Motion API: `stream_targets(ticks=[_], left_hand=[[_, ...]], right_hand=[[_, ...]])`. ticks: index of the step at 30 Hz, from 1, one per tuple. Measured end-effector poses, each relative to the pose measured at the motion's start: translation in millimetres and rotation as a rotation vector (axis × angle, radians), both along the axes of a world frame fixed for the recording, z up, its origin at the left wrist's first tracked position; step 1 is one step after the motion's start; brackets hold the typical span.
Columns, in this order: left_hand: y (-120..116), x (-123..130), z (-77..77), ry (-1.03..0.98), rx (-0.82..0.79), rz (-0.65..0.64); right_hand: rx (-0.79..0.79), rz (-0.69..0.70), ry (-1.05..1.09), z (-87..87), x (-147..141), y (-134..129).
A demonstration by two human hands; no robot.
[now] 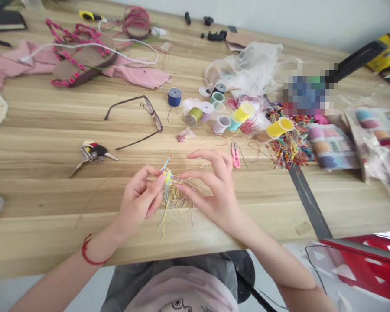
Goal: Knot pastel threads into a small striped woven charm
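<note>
A small woven piece (pixel 167 177) in yellow, blue and purple thread has a thin braided loop with a red tip at its top. My left hand (pixel 142 193) pinches it between thumb and fingers. Many loose yellow, pale blue and whitish threads (pixel 173 197) hang from it and spread over the table. My right hand (pixel 212 186) is just to the right, fingers apart and curved, with thumb and fingertips close to the loose strands. Whether a thin strand touches those fingertips is too small to tell.
Pink snips (pixel 235 155) lie beyond my right hand, near thread spools (pixel 221 124) and a tangled cord pile (pixel 292 147). Glasses (pixel 154 115) and keys (pixel 95 151) lie left. Farther back are a sandal (pixel 84 63) and a plastic bag (pixel 247 67). The table's front edge (pixel 149 255) is close.
</note>
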State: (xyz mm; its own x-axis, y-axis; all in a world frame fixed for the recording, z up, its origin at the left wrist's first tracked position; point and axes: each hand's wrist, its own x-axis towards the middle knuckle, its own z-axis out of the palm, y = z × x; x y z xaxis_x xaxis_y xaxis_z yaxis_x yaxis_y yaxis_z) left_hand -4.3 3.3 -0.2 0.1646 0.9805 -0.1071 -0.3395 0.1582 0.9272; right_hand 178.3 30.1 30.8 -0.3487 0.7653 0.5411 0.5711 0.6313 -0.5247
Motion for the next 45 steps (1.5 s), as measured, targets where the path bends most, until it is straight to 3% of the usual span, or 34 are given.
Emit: stream_targets(ticks=[7,12,15,18,23,25,27,29,31,34,37,41,45], left_hand=[[-0.5,0.5,0.3,-0.002,-0.015,0.003],[0.7,2.0,1.0,0.001,-0.032,0.022],[1.2,1.8,0.8,0.017,-0.05,0.056],[1.5,1.3,0.1,0.033,-0.049,0.071],[2.4,1.6,0.6,0.023,-0.074,0.097],[2.6,2.2,1.0,0.022,-0.081,0.105],[2.3,2.7,1.2,0.03,-0.088,0.1],[1.5,3.0,0.9,0.037,-0.085,0.082],[0.5,3.1,0.1,0.038,-0.066,0.062],[-1.3,3.1,-0.7,0.056,-0.036,0.034],[-3.4,3.7,0.8,0.091,-0.026,0.03],[-5.7,5.4,5.0,0.133,-0.024,0.039],[-5.8,4.8,4.9,0.137,-0.024,0.021]], right_hand=[[0.04,0.02,0.008,-8.0,-6.1,8.4],[0.152,-0.01,0.007,-9.4,-2.6,11.4],[0.105,0.046,0.048,-7.1,-0.4,11.3],[-0.231,0.218,0.256,-5.1,1.0,10.2],[-1.143,0.683,0.713,-10.3,8.3,14.8],[-1.282,0.874,0.783,-13.0,12.2,17.8],[-1.223,0.999,0.844,-13.9,14.3,19.3],[-1.036,0.974,0.868,-13.1,14.3,18.6],[-0.773,0.776,0.734,-12.5,12.4,16.0],[-0.335,0.446,0.324,-16.3,8.0,10.9],[-0.043,0.278,0.149,-23.9,3.3,6.4],[0.025,0.197,0.202,-28.0,-1.2,1.7],[-0.065,0.197,0.223,-25.7,-2.7,-2.4]])
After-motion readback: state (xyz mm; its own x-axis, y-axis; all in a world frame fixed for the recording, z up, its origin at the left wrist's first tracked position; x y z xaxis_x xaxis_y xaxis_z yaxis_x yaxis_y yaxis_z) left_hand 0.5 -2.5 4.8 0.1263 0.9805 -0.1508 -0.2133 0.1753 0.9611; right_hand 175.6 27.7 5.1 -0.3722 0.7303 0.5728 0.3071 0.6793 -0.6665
